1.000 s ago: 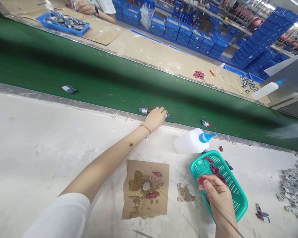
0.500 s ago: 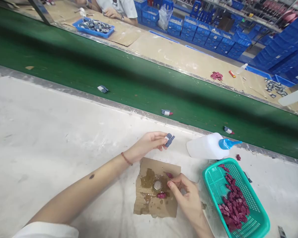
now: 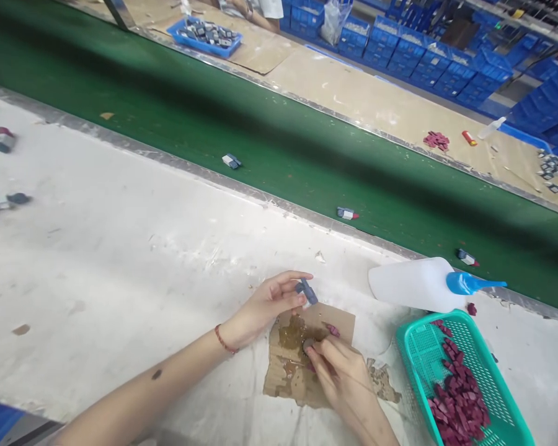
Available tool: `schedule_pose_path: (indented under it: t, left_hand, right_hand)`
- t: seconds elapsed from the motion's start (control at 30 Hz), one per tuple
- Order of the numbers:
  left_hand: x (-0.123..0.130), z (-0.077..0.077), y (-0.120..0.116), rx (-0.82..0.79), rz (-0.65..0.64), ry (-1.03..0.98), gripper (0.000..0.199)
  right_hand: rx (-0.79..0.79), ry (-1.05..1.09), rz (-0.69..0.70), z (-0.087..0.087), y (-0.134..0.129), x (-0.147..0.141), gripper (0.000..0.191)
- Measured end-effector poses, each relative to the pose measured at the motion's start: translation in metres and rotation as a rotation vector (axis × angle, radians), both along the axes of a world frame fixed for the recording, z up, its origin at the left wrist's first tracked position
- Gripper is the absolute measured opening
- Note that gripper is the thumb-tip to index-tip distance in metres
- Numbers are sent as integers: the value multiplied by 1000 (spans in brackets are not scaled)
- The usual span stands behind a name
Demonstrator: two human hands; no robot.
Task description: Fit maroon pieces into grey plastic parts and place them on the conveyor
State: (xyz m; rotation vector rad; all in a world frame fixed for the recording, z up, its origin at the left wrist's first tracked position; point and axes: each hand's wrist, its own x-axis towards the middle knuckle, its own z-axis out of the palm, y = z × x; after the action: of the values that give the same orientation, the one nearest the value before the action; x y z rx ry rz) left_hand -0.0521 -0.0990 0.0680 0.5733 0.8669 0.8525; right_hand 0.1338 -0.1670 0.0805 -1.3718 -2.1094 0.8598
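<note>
Between the thumb and fingers of my left hand (image 3: 272, 302) is a small grey-blue and white part (image 3: 308, 291), raised near the back edge of a cardboard piece (image 3: 279, 378). My right hand (image 3: 344, 378) is low over the cardboard, its thumb and forefinger pinched at a small round metal cap (image 3: 308, 345). Whether it grips the cap or something small at it is hidden. Wet, brownish glue spots the cardboard. A dark red piece (image 3: 333, 330) lies behind my right fingers, and another is mostly covered by them.
A green basket (image 3: 407, 359) of dark red pieces stands at the right, a white bottle with blue nozzle (image 3: 413, 282) behind it. Beyond runs a green conveyor (image 3: 177, 124) carrying several parts. Across it are a blue tray (image 3: 204, 46) and a person's arm (image 3: 258, 18). More parts lie far left.
My right hand has moved left over the cardboard to the metal cap. My left hand still holds its part, now turned and closer to the cardboard. The view has shifted, showing more parts at the left.
</note>
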Motion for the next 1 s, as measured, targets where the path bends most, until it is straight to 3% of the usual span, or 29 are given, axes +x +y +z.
schedule_pose_path:
  t: [0.1,0.2,0.37,0.53,1.0]
  left_hand:
    - [-1,0,1,-7,-25,-38,46]
    - [-2,-1,1,-8,-58,-68,40]
    - [-1,-8,-2,17,-97,-74,42]
    - [0,-7,-5,37,-139,-15,46]
    - [3,-8,-8,40,-156,9,42]
  right_hand:
    - [-136,101,-95,-5,-2,3,32]
    - [-275,322,-294,-7,1,6,26]
    - [-373,679,-503,3,19,0,31]
    - [-380,764,-512,12,36,-10,30]
    - [-421,776,-482,-1,38,-15,28]
